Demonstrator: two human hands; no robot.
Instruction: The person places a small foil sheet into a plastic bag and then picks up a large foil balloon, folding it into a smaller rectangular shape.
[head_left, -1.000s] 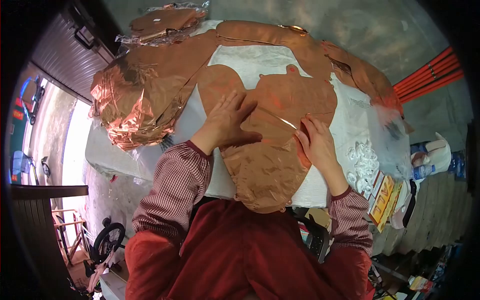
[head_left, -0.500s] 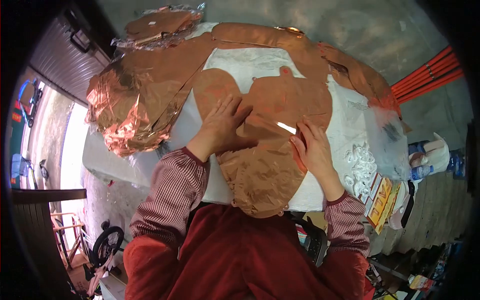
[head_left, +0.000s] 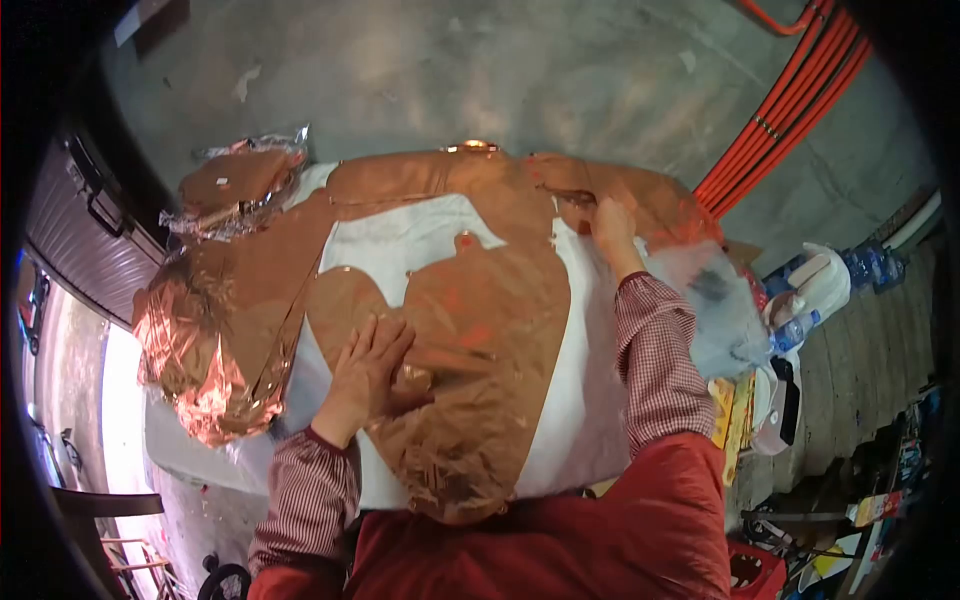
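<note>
A flat, copper-coloured foil piece [head_left: 490,310], which looks like an uninflated foil balloon, lies in front of me, its near end crinkled. My left hand [head_left: 372,372] rests on its left part, palm down with the fingers stretched out. Farther off to the right, my right hand [head_left: 613,228] is at the edge of another copper foil piece [head_left: 640,195]. Its fingers are curled closed, and the fingertips are hidden against the foil. A dark fold shows in the foil just left of them.
Crumpled shiny foil [head_left: 215,385] lies at the left, and clear-wrapped foil packs [head_left: 235,185] at the far left. White sheeting [head_left: 400,235] shows between pieces. Clear plastic [head_left: 710,285] is at the right. Orange pipes [head_left: 780,115] run along the wall. Bottles [head_left: 797,330] stand beyond the table.
My right hand has left the middle foil piece and reached away to the foil at the far right. My left hand stays on the middle piece. The view has shifted.
</note>
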